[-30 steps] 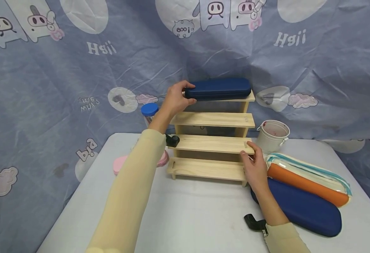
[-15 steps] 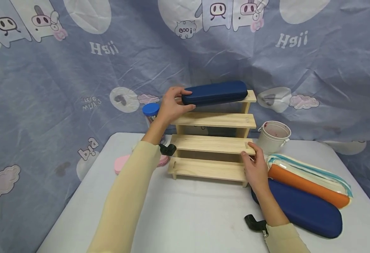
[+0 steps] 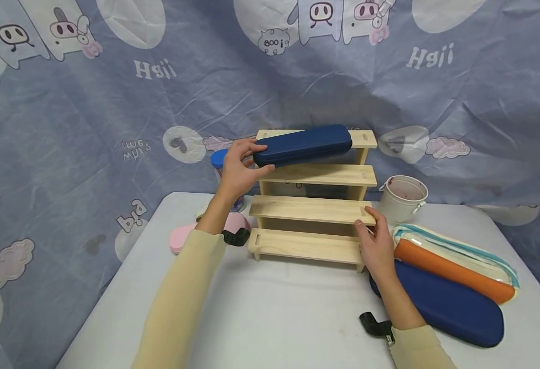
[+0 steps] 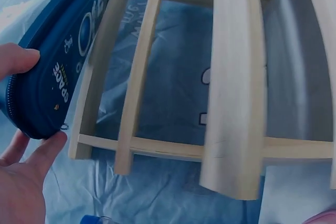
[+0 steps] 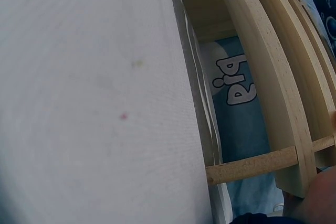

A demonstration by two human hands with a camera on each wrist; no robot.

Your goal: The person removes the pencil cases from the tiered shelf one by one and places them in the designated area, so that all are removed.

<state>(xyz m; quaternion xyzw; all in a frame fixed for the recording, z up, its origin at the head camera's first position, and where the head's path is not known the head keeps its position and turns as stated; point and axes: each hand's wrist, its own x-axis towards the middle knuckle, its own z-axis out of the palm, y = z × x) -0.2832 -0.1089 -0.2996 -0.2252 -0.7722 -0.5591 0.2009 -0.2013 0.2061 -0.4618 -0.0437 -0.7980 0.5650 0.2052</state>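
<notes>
My left hand [image 3: 239, 173] grips the left end of a dark blue zipped pencil case [image 3: 304, 145], thumb below and fingers above. The case is tilted, its right end higher, in front of the top tiers of a wooden stepped shelf [image 3: 306, 209]. In the left wrist view, white lettering and drawings show on the side of the pencil case [image 4: 58, 77]. My right hand [image 3: 377, 248] holds the right end of the shelf's second tier from the bottom, thumb at its front edge. Only a blurred bit of that hand [image 5: 321, 198] enters the right wrist view.
Right of the shelf lie a flat navy case [image 3: 450, 305] and an orange, clear and teal pencil case [image 3: 454, 266]. A white bucket [image 3: 401, 200] stands behind them. To the left are a blue-lidded jar [image 3: 218, 159] and pink items [image 3: 180, 237]. Patterned cloth [image 3: 90, 128] hangs behind.
The left hand has lifted the dark blue pencil case off the top tier and brought it forward, down and leftward, tilting it. The right hand keeps its hold on the shelf.
</notes>
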